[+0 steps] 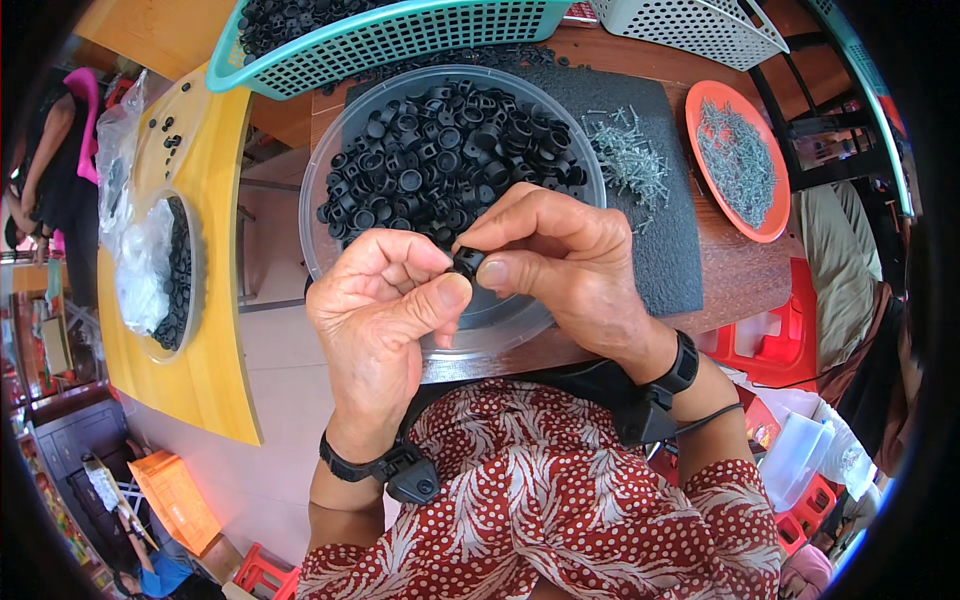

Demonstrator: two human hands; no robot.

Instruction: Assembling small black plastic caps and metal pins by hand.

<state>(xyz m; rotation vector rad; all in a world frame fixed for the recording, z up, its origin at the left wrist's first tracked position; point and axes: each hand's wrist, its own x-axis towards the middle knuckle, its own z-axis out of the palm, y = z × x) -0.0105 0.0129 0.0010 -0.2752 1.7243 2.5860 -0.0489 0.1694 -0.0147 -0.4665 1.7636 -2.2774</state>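
Between the fingertips of both hands is a small black round plastic part [467, 262], partly covered by the thumbs. My left hand [385, 300] pinches it from the left, thumb below and fingers curled behind. From the right, my right hand [560, 258] grips it between thumb and forefinger. Whether a screw sits in the right fingers, I cannot make out. Both hands are over the near side of a clear round tub [312, 190], which holds a heap of similar black plastic parts [420, 150].
Loose screws [630, 155] lie on a dark mat [668, 270]; more fill an orange plate [700, 180]. A teal basket [400, 50] and a white basket [690, 30] stand behind. Left is a yellow table [225, 330] with another tub [198, 290]. A person [50, 150] is beyond it.
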